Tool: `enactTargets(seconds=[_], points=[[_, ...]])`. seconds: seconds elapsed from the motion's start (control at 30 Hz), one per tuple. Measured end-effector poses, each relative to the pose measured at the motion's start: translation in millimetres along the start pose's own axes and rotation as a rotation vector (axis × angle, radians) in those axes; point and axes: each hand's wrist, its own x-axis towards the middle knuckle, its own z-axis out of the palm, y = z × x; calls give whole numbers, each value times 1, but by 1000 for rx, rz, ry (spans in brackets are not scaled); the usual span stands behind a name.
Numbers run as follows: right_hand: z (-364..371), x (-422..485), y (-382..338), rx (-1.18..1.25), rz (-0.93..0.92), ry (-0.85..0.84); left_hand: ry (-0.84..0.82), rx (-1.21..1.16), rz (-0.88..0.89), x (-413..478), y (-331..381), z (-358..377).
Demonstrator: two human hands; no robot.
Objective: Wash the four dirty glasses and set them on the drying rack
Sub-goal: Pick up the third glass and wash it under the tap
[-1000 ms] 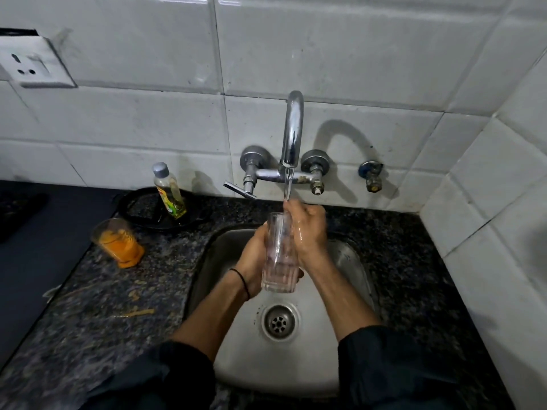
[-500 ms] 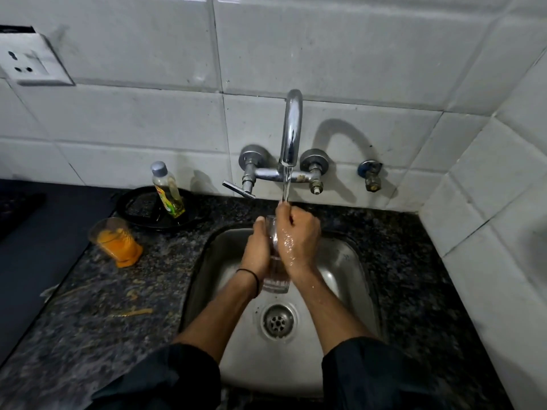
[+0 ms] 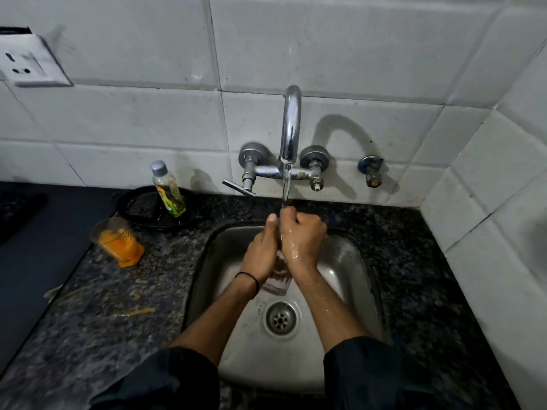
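- The clear glass (image 3: pixel 276 282) is over the sink (image 3: pixel 353 261), sandwiched between both hands right under the running tap (image 3: pixel 291 125). Only its thick base pokes out below the palms, hanging above the drain (image 3: pixel 279 319).
- Left hand (image 3: pixel 262 253) is wrapped round the side of the glass, thumb pointing up toward the stream. There's a black band (image 3: pixel 251 280) on that wrist.
- Right hand (image 3: pixel 303 239) is wet and shiny, with its fingers curled tight at the top end of the glass. Can't tell if any of them go inside the rim.
- The water drops straight from the spout onto the right knuckles.
- On the speckled worktop (image 3: pixel 88 321) left of the sink sits an orange-smeared glass (image 3: pixel 118 242), tipped a bit and well apart from the hands.
- Behind it, a small bottle (image 3: pixel 168 189) with a grey cap and yellowish liquid stands leaning in a black round tray (image 3: pixel 142 205) by the wall.
- White tiled wall, with a socket (image 3: pixel 29 63) top left and a little valve (image 3: pixel 370 171) right of the tap.
- Dark sleeves (image 3: pixel 165 380) along the bottom edge.
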Motion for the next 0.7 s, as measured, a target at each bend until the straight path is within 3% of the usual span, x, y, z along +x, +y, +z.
enactTargets(seconds=[0.1, 0.17, 0.3, 0.53, 0.7], points=[[-12, 8, 10, 363, 409, -114, -348, -343, -259, -2, -1, -15], [-13, 3, 22, 582, 710, -149, -484, -354, -342, 4, -3, -20], [6, -9, 39, 660, 992, -101, -406, -208, -501, 21, -3, -17], [4, -6, 36, 545, 1035, -168, -438, -311, -672, 14, -5, -21], [18, 8, 30, 124, 597, -330, -300, -523, -590, 16, -6, -12]])
